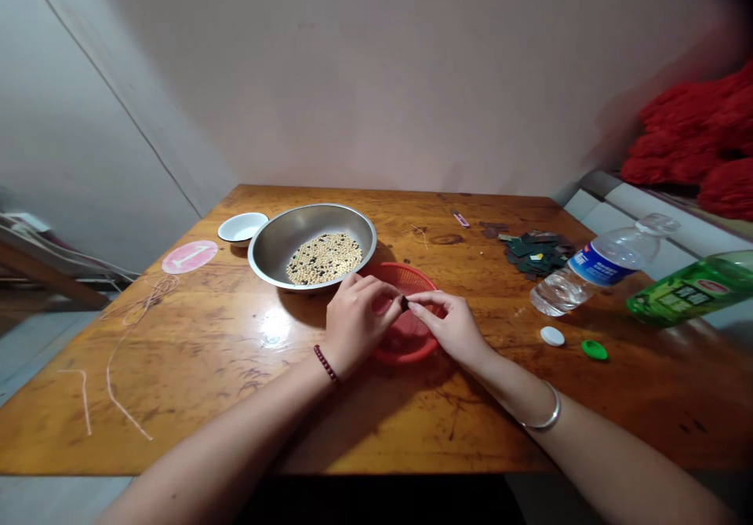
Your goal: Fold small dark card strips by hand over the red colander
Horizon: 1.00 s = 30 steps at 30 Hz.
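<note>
A small dark piece [404,303] is pinched where the fingertips of both hands meet; its kind is too small to make out. My left hand [357,317], with a dark red bead bracelet at the wrist, closes on it from the left. From the right, my right hand [452,325] grips it between thumb and fingers. Both hands are over a red plastic basket [424,274], which they partly hide. Just beyond my left hand stands a wide steel basin [271,242] holding pale yellow beans [326,260] mixed with dark ones.
Left of the basin are a white bowl [243,225], a pink number disc [189,257] and loose string [111,376]. On the right lie dark flat scraps [538,254], a clear bottle [600,266], a green bottle [694,288] and two caps. A pink cutter [461,220] lies farther back.
</note>
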### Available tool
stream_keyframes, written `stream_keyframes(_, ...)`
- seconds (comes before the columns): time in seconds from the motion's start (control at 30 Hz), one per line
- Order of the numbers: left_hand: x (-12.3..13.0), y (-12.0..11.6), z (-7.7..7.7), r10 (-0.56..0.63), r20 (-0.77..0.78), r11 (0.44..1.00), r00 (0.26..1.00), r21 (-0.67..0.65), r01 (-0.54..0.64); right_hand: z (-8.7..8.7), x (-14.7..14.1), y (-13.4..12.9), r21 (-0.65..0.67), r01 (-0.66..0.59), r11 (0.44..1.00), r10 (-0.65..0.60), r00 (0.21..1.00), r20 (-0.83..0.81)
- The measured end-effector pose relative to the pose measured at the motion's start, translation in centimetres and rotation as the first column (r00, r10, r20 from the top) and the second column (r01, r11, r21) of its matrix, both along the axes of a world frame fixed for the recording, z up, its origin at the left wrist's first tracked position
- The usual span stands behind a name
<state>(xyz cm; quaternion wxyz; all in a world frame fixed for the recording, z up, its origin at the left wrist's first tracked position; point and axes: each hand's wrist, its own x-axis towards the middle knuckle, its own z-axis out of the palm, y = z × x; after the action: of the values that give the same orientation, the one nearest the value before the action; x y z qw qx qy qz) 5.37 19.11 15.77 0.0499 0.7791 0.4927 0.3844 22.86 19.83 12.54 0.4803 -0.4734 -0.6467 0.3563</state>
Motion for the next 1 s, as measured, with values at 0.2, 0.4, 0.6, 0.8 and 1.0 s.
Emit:
stream_keyframes(0.2, 0.03, 0.0, -0.09, -0.027, -0.012, 1.0, 1.0, -0.006, 0.027, 0.01, -0.04, 0.02, -0.025, -0.001, 1.0, 0.0, 1.0, -0.012)
stream_keyframes(0.4, -0.01, 0.17, -0.16, -0.006, -0.009, 1.0, 1.0, -0.012, 0.006, -0.07, -0.05, 0.08, -0.034, 0.011, 0.999, -0.011, 1.0, -0.025)
stream_keyframes(0.6, 0.08, 0.04, -0.17, 0.004, -0.01, 1.0, 1.0, -0.011, -0.004, 0.08, -0.13, 0.07, -0.045, 0.006, 0.999, -0.008, 0.999, -0.046)
stream_keyframes(0.8, 0.0, 0.01, -0.01, 0.0, -0.018, 1.0, 1.0, -0.018, -0.001, 0.11, -0.15, 0.02, -0.063, 0.001, 0.998, -0.004, 0.998, -0.06)
stream_keyframes(1.0, 0.03, -0.05, 0.15, -0.028, -0.001, 0.998, 1.0, -0.063, 0.028, 0.15, -0.21, -0.08, -0.07, -0.001, 0.998, -0.004, 0.998, -0.067)
